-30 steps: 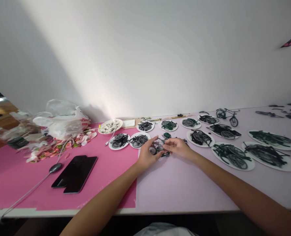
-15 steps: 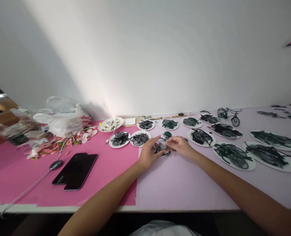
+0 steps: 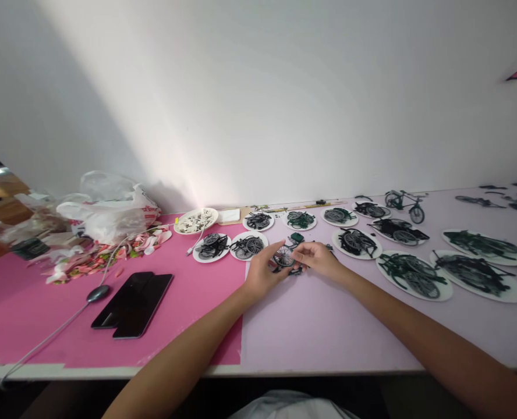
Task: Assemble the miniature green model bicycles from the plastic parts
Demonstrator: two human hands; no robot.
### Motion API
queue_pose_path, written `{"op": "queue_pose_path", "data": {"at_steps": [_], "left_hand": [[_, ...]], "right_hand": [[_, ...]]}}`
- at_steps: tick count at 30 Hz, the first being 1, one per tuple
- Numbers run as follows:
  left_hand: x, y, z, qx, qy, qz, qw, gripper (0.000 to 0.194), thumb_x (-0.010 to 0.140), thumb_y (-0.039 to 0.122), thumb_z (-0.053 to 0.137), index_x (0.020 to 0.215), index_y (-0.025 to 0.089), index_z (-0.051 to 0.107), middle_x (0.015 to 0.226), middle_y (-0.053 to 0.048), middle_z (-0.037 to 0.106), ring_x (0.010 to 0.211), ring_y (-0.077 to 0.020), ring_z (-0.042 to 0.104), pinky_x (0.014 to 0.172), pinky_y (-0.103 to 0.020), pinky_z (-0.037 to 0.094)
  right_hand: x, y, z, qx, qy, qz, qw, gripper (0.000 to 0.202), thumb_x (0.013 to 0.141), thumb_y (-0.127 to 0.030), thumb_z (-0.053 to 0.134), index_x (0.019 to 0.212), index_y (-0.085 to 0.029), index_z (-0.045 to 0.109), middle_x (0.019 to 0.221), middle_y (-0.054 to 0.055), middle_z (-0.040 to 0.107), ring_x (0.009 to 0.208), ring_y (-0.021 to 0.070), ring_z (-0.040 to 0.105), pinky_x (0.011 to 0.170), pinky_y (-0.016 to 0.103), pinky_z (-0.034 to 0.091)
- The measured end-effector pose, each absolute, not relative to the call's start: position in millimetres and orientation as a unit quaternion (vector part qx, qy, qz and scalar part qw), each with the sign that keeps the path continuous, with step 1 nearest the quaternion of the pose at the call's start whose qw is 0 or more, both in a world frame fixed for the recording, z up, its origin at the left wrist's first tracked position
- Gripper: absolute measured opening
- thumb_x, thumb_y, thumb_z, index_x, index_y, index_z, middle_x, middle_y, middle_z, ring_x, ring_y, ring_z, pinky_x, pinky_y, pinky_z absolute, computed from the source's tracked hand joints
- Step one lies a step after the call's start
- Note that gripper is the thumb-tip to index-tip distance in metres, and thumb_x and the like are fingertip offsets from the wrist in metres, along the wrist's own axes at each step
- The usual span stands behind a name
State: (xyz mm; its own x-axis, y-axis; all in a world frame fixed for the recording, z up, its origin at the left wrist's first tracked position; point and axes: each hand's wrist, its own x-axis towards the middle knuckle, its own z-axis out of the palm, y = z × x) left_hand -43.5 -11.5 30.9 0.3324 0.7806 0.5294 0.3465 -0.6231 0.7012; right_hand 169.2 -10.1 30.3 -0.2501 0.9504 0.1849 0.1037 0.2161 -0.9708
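The spoked wheel point(image 3: 283, 256) sits between the two hands, over the tabletop point(image 3: 311, 343), just right of the seam where pink covering meets lilac and, in this view, nearer the far edge than the near one. The left hand point(image 3: 262, 272) cups it, thumb below and forefinger above, seemingly pinching the wheel at its rim; the other left fingers are partly hidden. On the right hand point(image 3: 317, 259), thumb and forefinger are pressed together at the wheel's right side, the rest curled in. Whether a tiny part is caught between those tips I cannot tell

The likeliest trouble is a slip: the rim looks thin and the left hold is on its edge, so a hard push from the right could twist the wheel free or bend its spokes. A dropped piece could get lost among the loose dark parts point(image 3: 297, 271) under the fingers, beside the green piece point(image 3: 297, 237) towards the far edge. The forearms bring a second risk: a careless sweep of the left one could catch the nearest white plate point(image 3: 238, 235), and the right one could nudge the plate of black parts point(image 3: 344, 254). The toy bicycle point(image 3: 400, 202), standing by the far edge on the right, looks narrow enough to topple if that edge is jolted
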Motion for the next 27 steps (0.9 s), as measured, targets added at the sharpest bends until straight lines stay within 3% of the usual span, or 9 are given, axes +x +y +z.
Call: {"op": "queue_pose_path", "data": {"at_steps": [8,11,15,20,27], "left_hand": [[-43.1,-10.2,30.1,0.786,0.353,0.450,0.235,0.070,0.074,0.016,0.080,0.141,0.023,0.063,0.114,-0.008,0.074,0.088,-0.0193,0.070,0.070,-0.028,0.059],[-41.9,-11.3,29.2,0.794,0.339,0.452,0.223,0.076,0.075,0.016,0.077,0.147,0.022,0.056,0.126,-0.010,0.071,0.094,-0.0205,0.070,0.072,-0.028,0.060],[-42.0,-13.1,29.3,0.793,0.342,0.452,0.222,0.082,0.079,0.023,0.079,0.154,0.021,0.046,0.123,-0.011,0.071,0.102,-0.0234,0.070,0.080,-0.033,0.060],[-43.4,-12.7,28.9,0.788,0.349,0.454,0.226,0.076,0.079,0.033,0.085,0.147,0.022,0.054,0.128,-0.012,0.070,0.112,-0.0273,0.069,0.099,-0.041,0.056],[-43.0,-12.4,28.0,0.785,0.361,0.454,0.218,0.064,0.080,0.032,0.084,0.138,0.022,0.061,0.133,-0.012,0.069,0.115,-0.0282,0.070,0.101,-0.041,0.057]], "right_hand": [[169.9,-10.6,31.9,-0.419,-0.636,0.473,0.442,0.049,0.081,-0.066,0.078,0.086,-0.018,0.071,0.070,0.005,0.073,0.067,0.0214,0.070,0.057,0.031,0.055],[169.6,-11.7,34.4,-0.414,-0.640,0.476,0.439,0.047,0.083,-0.064,0.077,0.087,-0.018,0.071,0.070,0.005,0.073,0.066,0.0206,0.070,0.057,0.030,0.055],[168.6,-13.6,36.3,-0.406,-0.638,0.485,0.439,0.046,0.082,-0.063,0.078,0.092,-0.018,0.072,0.071,0.005,0.075,0.063,0.0194,0.069,0.058,0.030,0.054],[167.8,-14.9,35.0,-0.411,-0.635,0.489,0.434,0.045,0.078,-0.059,0.083,0.091,-0.018,0.073,0.080,0.006,0.077,0.059,0.0163,0.066,0.059,0.029,0.054],[167.8,-12.6,29.9,-0.398,-0.657,0.484,0.418,0.045,0.083,-0.062,0.077,0.092,-0.017,0.074,0.085,0.007,0.078,0.063,0.0171,0.068,0.058,0.028,0.054]]}}
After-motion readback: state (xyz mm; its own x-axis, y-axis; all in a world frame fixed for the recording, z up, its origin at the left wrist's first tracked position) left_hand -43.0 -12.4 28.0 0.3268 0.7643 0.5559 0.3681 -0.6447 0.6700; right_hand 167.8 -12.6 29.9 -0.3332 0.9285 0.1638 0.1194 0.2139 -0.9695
